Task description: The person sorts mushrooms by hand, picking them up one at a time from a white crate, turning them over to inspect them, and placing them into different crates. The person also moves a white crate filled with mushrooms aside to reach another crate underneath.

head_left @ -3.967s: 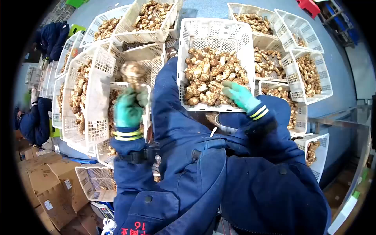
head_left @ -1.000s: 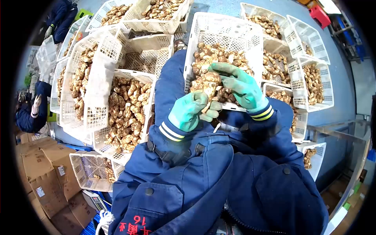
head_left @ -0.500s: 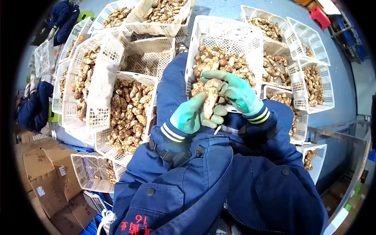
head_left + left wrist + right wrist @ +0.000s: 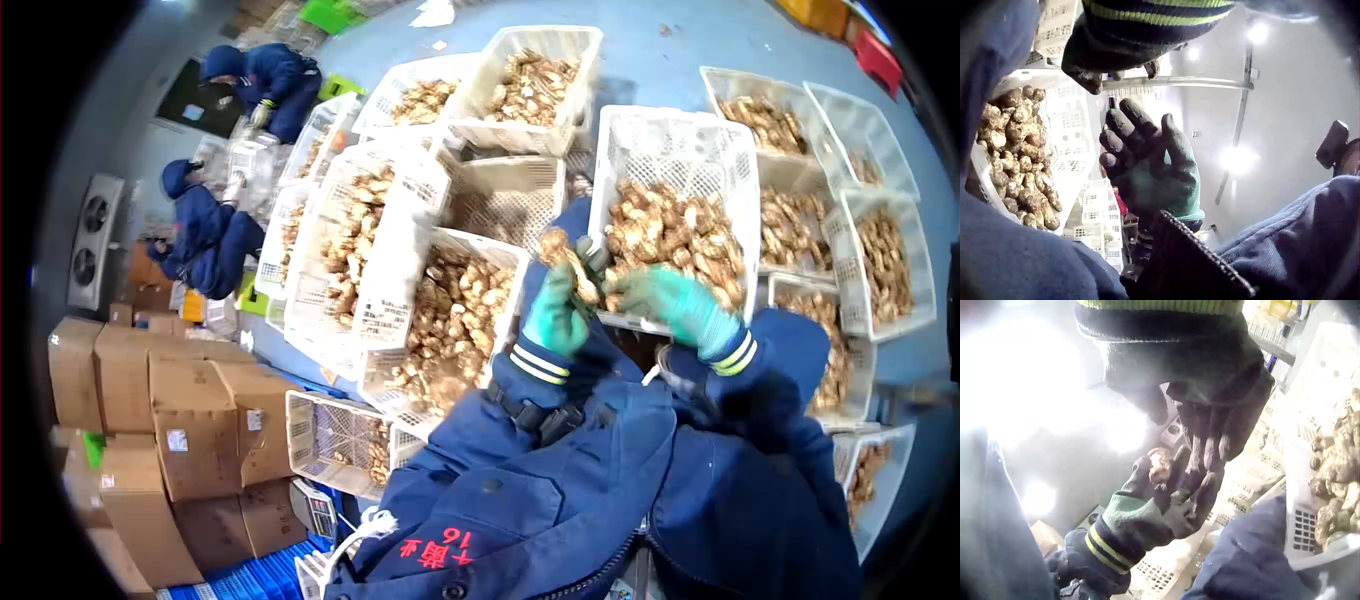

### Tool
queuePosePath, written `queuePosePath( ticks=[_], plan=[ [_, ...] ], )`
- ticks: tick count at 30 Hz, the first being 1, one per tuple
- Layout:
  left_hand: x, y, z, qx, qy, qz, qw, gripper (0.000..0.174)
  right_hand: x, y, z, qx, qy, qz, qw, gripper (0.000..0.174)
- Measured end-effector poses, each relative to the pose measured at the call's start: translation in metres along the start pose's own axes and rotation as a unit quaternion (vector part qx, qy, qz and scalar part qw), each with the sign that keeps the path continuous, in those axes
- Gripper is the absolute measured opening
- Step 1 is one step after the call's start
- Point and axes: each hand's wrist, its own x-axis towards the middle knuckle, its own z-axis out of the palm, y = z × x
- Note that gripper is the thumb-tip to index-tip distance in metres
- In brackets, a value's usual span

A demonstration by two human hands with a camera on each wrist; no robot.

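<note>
My left hand [image 4: 560, 312], in a green glove, holds a brown-capped mushroom [image 4: 586, 286] with a pale stem, in front of the lap crate's near left corner. My gloved right hand [image 4: 683, 308] is beside it, fingers extended toward the mushroom and over the near rim of the white crate [image 4: 672, 150]. That crate holds a heap of similar mushrooms [image 4: 665, 235]. In the right wrist view the mushroom [image 4: 1160, 465] shows against the left hand [image 4: 1147, 515], below the straight fingers of the right hand [image 4: 1210, 394]. The left wrist view shows the right palm [image 4: 1160, 181] facing up.
More white crates of mushrooms surround my legs; a full crate [image 4: 515, 262] stands close on the left, and others [image 4: 880, 255] on the right. Cardboard boxes [image 4: 195, 410] and a smaller crate [image 4: 330, 435] lie at lower left. Two people [image 4: 215, 235] work at far left.
Four seconds ago the left hand held a mushroom by the left crate, then both hands handled one by the lap. Now the left hand carries it leftward, the right separates, and the view swings left.
</note>
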Motion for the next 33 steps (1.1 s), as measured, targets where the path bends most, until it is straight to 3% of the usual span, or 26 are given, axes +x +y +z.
queuePosePath(
  ticks=[1,2,4,5,6,7,8,9,10,12,13,14,16,18,20,23,26,28,29,30,31,32,33],
  plan=[
    [-0.001,-0.004,-0.009,0.125,-0.029,0.029,0.991,0.051,0.005,-0.007,0.008,0.007,-0.033,0.029,0.999,0.019],
    [-0.001,0.0,-0.013,0.248,-0.049,0.071,0.965,0.049,0.009,-0.029,0.02,0.207,-0.076,0.253,0.942,0.018],
    [-0.018,0.022,0.032,0.347,-0.031,0.101,0.932,0.044,0.017,-0.041,0.03,0.13,-0.138,0.319,0.929,0.015],
    [-0.023,0.031,0.048,0.39,-0.027,0.111,0.914,0.042,0.017,-0.038,0.032,0.167,-0.119,0.31,0.928,0.014],
    [-0.021,0.022,0.037,0.3,-0.031,0.055,0.952,0.041,0.014,-0.032,0.032,0.206,-0.093,0.308,0.924,0.013],
    [-0.018,0.013,0.025,0.207,-0.025,-0.002,0.978,0.04,0.013,-0.028,0.028,0.166,-0.1,0.24,0.951,0.013],
    [-0.007,-0.003,-0.001,-0.017,-0.015,-0.121,0.992,0.041,0.012,-0.029,0.025,0.129,-0.104,0.173,0.971,0.013],
    [-0.01,0.002,0.01,0.005,-0.018,-0.112,0.994,0.041,0.011,-0.04,0.024,0.232,-0.07,0.302,0.922,0.012],
    [-0.013,0.008,0.023,0.027,-0.02,-0.103,0.994,0.042,0.004,-0.022,0.024,0.318,-0.073,0.282,0.902,0.012],
    [-0.02,0.023,0.048,0.065,-0.022,-0.089,0.994,0.043,0.005,-0.03,0.02,0.287,-0.098,0.256,0.918,0.012],
    [-0.018,0.024,0.038,0.087,-0.016,-0.124,0.988,0.045,0.002,-0.011,0.019,0.032,-0.125,-0.012,0.992,0.014],
    [-0.02,0.032,0.042,0.122,-0.072,-0.103,0.984,0.046,0.004,-0.023,0.017,0.167,-0.14,0.178,0.96,0.014],
    [-0.027,0.045,0.053,0.167,-0.159,-0.053,0.972,0.047,0.008,-0.041,0.012,0.138,-0.184,0.099,0.968,0.014],
    [-0.028,0.043,0.048,0.1,-0.156,-0.103,0.977,0.053,0.011,-0.039,0.009,0.095,-0.214,0.025,0.972,0.015],
    [-0.031,0.042,0.044,0.196,-0.124,-0.067,0.97,0.049,0.01,-0.036,0.013,0.05,-0.167,-0.008,0.985,0.016],
    [-0.028,0.029,0.04,0.233,-0.097,-0.018,0.968,0.043,0.005,-0.003,0.011,0.128,-0.162,0.275,0.939,0.013],
    [-0.022,0.014,0.027,0.201,-0.061,0.027,0.977,0.04,-0.002,0.014,0.011,0.129,-0.142,0.27,0.943,0.01],
    [-0.018,0.018,0.027,0.205,-0.036,0.061,0.976,0.037,0.007,-0.013,0.014,0.102,-0.097,0.252,0.957,0.015],
    [-0.018,0.028,0.027,0.194,0.012,0.026,0.981,0.032,0.012,-0.029,0.016,0.087,-0.074,0.243,0.963,0.018],
    [-0.019,0.039,0.027,0.23,0.048,0.045,0.971,0.031,0.021,-0.047,0.015,0.125,-0.034,0.275,0.953,0.023],
    [-0.022,0.053,0.023,0.268,0.071,0.025,0.961,0.03,0.03,-0.061,0.007,0.074,-0.089,0.239,0.964,0.041],
    [-0.024,0.062,0.02,0.304,0.096,0.005,0.948,0.03,0.034,-0.055,0.012,-0.003,-0.017,0.099,0.995,0.059],
    [-0.023,0.06,0.011,0.341,0.073,0.003,0.937,0.03,0.038,-0.061,0.012,0.131,-0.013,0.124,0.984,0.063]
  ],
)
